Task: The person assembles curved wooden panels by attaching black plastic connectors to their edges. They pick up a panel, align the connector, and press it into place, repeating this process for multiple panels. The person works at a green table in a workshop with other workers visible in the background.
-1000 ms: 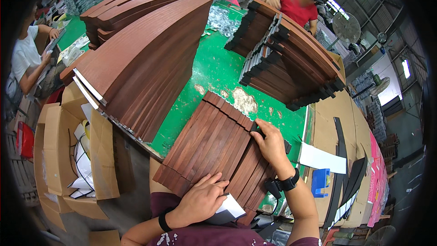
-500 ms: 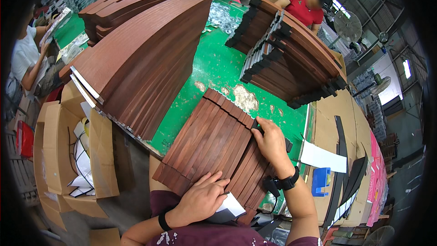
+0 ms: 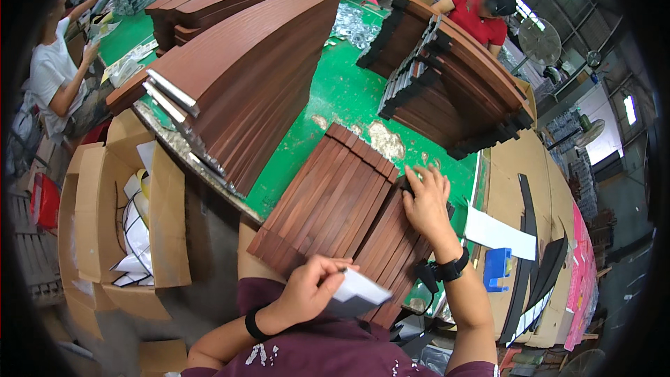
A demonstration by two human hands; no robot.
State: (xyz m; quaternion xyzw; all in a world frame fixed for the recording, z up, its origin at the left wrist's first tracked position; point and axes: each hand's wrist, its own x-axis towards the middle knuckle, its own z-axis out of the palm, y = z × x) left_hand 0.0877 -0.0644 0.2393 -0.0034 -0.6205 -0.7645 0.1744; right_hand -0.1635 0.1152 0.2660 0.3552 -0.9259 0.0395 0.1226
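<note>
Brown wood-look slats (image 3: 328, 195) lie side by side in front of me, several of them forming a panel with stepped far ends. My left hand (image 3: 312, 292) is closed at their near edge, pinching a white sheet (image 3: 359, 289) with a grey lower part between thumb and fingers. At the far right corner of the slats, my right hand (image 3: 427, 202) has its fingers apart. Its thumb side is beside a small black piece (image 3: 406, 184) on a slat end, and whether they touch is hard to see.
Tall stacks of curved brown slats (image 3: 244, 91) stand left; black-ended stacks (image 3: 460, 84) stand at back right on the green table (image 3: 342, 84). An open cardboard box (image 3: 167, 216) is at left. A blue tape dispenser (image 3: 496, 269) and black strips (image 3: 528, 237) lie right. Two people work nearby.
My left hand has risen off the slats and closed on the white sheet, lifting it. My right hand's fingers have spread and lifted from the slat end. The view has shifted slightly.
</note>
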